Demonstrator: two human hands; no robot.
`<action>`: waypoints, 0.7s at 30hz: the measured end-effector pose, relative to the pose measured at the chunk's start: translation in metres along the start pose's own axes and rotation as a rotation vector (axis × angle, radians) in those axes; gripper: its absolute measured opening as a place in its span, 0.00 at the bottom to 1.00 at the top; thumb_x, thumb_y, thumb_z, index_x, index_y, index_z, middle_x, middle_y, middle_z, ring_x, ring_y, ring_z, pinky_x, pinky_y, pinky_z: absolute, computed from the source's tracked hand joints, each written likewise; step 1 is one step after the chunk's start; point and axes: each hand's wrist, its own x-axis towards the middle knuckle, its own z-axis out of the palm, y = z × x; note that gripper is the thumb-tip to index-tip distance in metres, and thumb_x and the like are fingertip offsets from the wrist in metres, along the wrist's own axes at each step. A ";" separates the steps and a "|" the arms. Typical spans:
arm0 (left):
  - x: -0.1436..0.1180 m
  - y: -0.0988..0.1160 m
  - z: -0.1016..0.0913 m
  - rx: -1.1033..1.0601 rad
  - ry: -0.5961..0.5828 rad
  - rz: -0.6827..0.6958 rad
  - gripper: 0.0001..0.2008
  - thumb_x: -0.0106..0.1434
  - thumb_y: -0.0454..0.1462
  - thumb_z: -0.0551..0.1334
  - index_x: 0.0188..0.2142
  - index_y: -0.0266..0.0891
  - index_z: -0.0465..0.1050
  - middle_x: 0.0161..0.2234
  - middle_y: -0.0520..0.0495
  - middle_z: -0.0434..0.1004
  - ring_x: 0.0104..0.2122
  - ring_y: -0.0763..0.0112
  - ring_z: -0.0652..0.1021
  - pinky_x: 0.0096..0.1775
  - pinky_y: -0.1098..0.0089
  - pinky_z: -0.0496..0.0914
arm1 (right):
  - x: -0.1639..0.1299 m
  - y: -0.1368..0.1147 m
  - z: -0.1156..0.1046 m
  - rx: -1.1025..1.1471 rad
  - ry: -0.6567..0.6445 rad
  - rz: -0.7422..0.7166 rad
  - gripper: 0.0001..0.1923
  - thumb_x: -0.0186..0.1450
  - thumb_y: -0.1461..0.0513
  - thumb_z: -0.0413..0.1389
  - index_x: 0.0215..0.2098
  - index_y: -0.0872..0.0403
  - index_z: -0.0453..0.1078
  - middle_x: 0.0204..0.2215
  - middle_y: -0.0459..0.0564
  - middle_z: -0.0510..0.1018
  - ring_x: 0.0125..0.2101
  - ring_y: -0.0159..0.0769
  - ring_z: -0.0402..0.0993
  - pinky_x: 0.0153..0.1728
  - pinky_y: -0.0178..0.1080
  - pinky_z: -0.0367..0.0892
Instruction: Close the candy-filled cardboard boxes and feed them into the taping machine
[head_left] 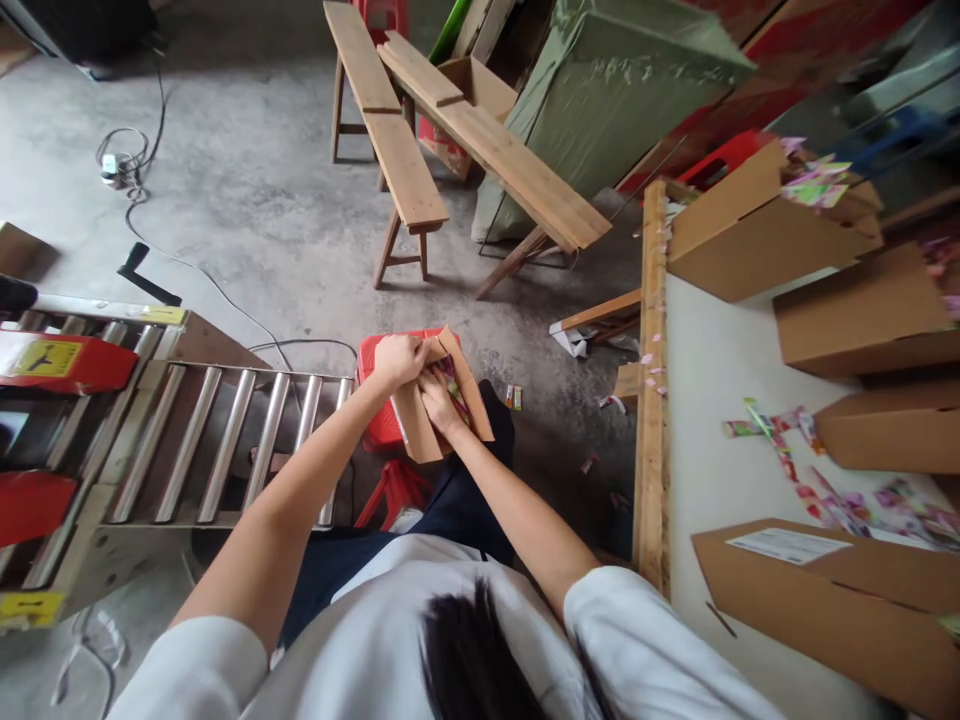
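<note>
**Two bare arms stretched forward, hands meeting**

Both forearms reach out from short white sleeves and converge ahead of the body. The left hand (400, 358) is curled, knuckles up. The right hand (437, 398) sits just below it, fingers bent downward, touching the left.

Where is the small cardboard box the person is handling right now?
Centre of the head view: the cardboard box rests on a red stool, right of the roller conveyor.
</note>
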 end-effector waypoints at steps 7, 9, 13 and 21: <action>-0.002 0.002 0.039 -0.083 0.401 0.027 0.12 0.67 0.42 0.55 0.39 0.36 0.72 0.45 0.33 0.75 0.52 0.44 0.69 0.59 0.42 0.50 | -0.032 -0.010 -0.049 0.071 0.310 0.042 0.27 0.71 0.62 0.36 0.57 0.53 0.72 0.55 0.51 0.76 0.58 0.38 0.70 0.65 0.46 0.55; -0.001 0.000 0.048 -0.127 0.373 0.014 0.13 0.67 0.43 0.55 0.38 0.35 0.71 0.43 0.32 0.74 0.53 0.42 0.68 0.59 0.40 0.49 | -0.042 -0.011 -0.065 -0.016 0.456 0.094 0.25 0.72 0.57 0.39 0.60 0.55 0.67 0.59 0.55 0.71 0.62 0.42 0.64 0.65 0.48 0.56; 0.010 0.003 0.049 -0.132 0.304 -0.072 0.14 0.66 0.42 0.55 0.42 0.33 0.70 0.43 0.30 0.74 0.53 0.40 0.69 0.59 0.38 0.50 | -0.058 -0.025 -0.042 -0.170 0.317 0.257 0.42 0.65 0.44 0.54 0.67 0.61 0.52 0.65 0.72 0.59 0.64 0.64 0.57 0.58 0.66 0.58; -0.064 -0.023 0.048 -0.720 0.607 -0.433 0.21 0.72 0.45 0.42 0.58 0.39 0.59 0.57 0.36 0.66 0.59 0.61 0.68 0.62 0.56 0.59 | -0.074 -0.016 -0.014 -0.344 0.170 0.253 0.51 0.56 0.49 0.63 0.71 0.56 0.48 0.69 0.73 0.48 0.62 0.77 0.53 0.50 0.73 0.60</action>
